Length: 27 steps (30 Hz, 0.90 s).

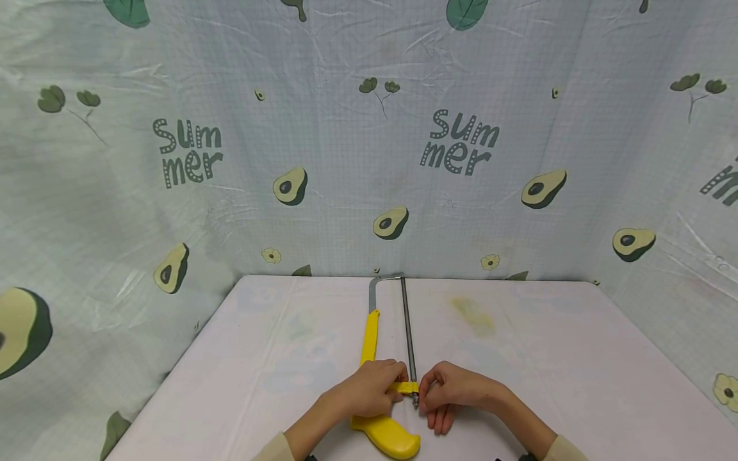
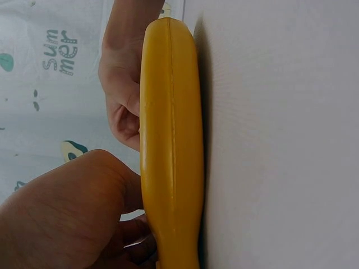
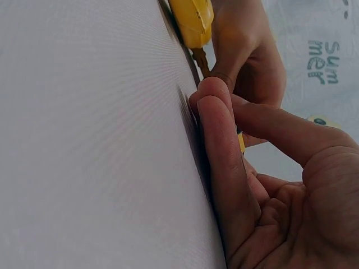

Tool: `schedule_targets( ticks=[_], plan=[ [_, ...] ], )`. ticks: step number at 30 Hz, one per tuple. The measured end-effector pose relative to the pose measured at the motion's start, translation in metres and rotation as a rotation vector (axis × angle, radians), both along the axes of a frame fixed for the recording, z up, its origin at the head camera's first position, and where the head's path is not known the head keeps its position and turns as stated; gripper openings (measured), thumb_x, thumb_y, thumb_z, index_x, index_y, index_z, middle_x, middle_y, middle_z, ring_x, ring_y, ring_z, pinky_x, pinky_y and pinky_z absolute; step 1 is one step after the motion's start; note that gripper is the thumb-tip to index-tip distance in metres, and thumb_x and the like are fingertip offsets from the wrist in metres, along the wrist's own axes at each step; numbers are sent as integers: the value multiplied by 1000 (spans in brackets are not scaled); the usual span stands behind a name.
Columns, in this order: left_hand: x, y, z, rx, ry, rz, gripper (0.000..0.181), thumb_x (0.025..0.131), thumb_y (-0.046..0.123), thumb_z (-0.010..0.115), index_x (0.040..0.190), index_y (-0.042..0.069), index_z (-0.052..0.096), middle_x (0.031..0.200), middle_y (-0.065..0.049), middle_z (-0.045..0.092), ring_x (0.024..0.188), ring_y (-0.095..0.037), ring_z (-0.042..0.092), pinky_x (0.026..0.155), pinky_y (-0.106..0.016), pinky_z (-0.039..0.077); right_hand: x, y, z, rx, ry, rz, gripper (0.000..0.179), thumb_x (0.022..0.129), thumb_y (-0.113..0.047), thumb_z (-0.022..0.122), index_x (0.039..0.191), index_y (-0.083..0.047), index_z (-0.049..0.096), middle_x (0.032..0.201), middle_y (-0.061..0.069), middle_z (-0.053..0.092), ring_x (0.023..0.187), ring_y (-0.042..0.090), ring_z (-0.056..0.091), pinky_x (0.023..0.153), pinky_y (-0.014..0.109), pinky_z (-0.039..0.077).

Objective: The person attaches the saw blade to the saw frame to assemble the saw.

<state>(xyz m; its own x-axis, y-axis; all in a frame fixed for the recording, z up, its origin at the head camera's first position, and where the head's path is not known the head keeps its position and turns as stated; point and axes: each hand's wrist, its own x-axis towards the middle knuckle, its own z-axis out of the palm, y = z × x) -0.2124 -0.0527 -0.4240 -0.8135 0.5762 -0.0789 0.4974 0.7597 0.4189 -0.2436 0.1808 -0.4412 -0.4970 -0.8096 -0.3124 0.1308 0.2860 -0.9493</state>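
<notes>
A hacksaw (image 1: 390,438) with a yellow handle and a dark straight blade (image 1: 407,320) lies on the table, its grey bow end pointing away. My left hand (image 1: 375,387) grips its yellow frame, fingertips at the yellow crosspiece (image 1: 406,388) by the blade's near end. A small metal screw fitting (image 1: 415,401) sticks out below that crosspiece. Right beside the fitting is my right hand (image 1: 450,390), thumb and index finger bent toward each other, other fingers low over the table. In the right wrist view, its nearer fingers (image 3: 224,140) hide what lies between thumb and index tips; I cannot tell whether they pinch the fitting.
A pale cloth-covered table (image 1: 277,358) carries the saw, with a faint yellowish mark (image 1: 473,315) on its far right part. Behind and at both sides hangs a patterned curtain (image 1: 346,128) printed with avocados and lettering.
</notes>
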Motion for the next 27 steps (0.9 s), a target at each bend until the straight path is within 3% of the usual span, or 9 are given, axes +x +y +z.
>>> schedule_targets(
  ticks=[10,27],
  plan=[
    [0,1,0,1,-6,7,12,96,19,71,105,22,62,92,13,58,82,-2,51,82,-20,48,0,0,0,15,5,-5,27,100,-24,67,100,3,69,69,3,73,56,8,71,54,23,57],
    [0,2,-1,-3,-5,2,12,97,21,71,103,23,61,91,14,57,81,-2,51,82,-20,48,-1,1,-1,12,-5,5,22,98,-21,66,100,2,67,70,3,74,56,8,71,54,24,57]
  ],
)
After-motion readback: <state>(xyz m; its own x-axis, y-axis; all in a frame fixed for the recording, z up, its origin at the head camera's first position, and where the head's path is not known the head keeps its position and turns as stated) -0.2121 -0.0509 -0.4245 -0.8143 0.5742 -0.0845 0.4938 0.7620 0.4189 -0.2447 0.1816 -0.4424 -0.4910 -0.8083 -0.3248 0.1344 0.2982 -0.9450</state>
